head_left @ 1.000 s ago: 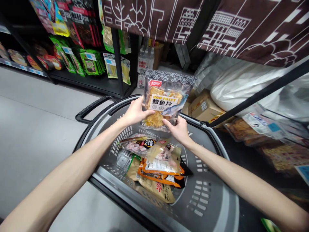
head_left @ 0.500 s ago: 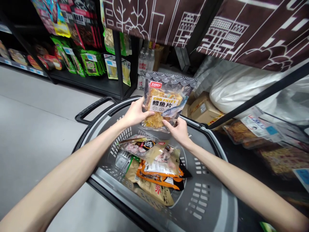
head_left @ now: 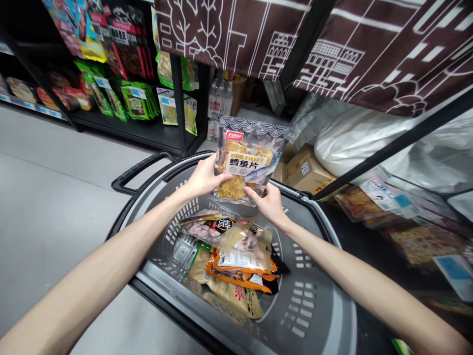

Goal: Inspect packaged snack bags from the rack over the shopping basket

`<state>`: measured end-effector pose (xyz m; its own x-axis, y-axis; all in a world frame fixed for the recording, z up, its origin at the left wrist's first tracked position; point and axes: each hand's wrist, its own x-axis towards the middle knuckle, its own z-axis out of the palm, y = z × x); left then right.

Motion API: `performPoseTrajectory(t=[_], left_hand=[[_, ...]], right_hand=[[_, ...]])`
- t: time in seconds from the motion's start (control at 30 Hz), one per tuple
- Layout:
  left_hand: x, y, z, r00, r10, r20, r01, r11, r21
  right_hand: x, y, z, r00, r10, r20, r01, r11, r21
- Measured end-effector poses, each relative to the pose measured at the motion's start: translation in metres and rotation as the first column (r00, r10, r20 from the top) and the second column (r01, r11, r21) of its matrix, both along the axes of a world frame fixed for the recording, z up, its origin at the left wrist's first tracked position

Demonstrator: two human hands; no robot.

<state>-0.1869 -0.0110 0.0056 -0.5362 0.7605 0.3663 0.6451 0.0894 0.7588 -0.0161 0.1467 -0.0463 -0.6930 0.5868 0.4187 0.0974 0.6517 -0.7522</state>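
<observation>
I hold a clear bag of cod fillet snack (head_left: 248, 158) upright in both hands, above the far end of a grey shopping basket (head_left: 318, 305). My left hand (head_left: 204, 176) grips the bag's lower left edge, thumb on its front. My right hand (head_left: 268, 203) pinches its bottom right corner. Below the bag, several snack packets (head_left: 236, 256) lie piled in the basket.
Dark shelves with hanging snack packs (head_left: 136, 98) stand at the back left, with water bottles (head_left: 219, 103) behind a post. Cardboard boxes (head_left: 306, 170) and a white sack (head_left: 358, 143) lie under brown patterned curtains (head_left: 332, 44). A packet shelf (head_left: 406, 217) is at the right.
The bag and both hands have shifted slightly left and away, and the bag looks a little smaller and more tilted back. The view has drifted a little.
</observation>
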Motion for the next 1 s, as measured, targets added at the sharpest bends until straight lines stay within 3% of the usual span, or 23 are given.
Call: performPoseTrajectory(t=[0.77, 0.9, 1.0], left_hand=[[-0.0015, -0.0016, 0.0034, 0.998, -0.049, 0.040, 0.049, 0.999, -0.011], [-0.0038, -0.0045, 0.0021, 0.999, -0.045, -0.028, 0.042, 0.992, -0.118], [-0.0049, -0.0070, 0.0003, 0.988, 0.042, -0.147, -0.078, 0.966, -0.247]], right_hand=[[-0.0001, -0.0032, -0.0009, 0.990, 0.123, -0.067, -0.132, 0.982, -0.138], [0.0020, -0.0038, -0.0018, 0.990, 0.133, -0.044, -0.138, 0.978, -0.160], [0.0042, -0.0048, -0.0026, 0.992, 0.124, -0.014, -0.124, 0.980, -0.158]])
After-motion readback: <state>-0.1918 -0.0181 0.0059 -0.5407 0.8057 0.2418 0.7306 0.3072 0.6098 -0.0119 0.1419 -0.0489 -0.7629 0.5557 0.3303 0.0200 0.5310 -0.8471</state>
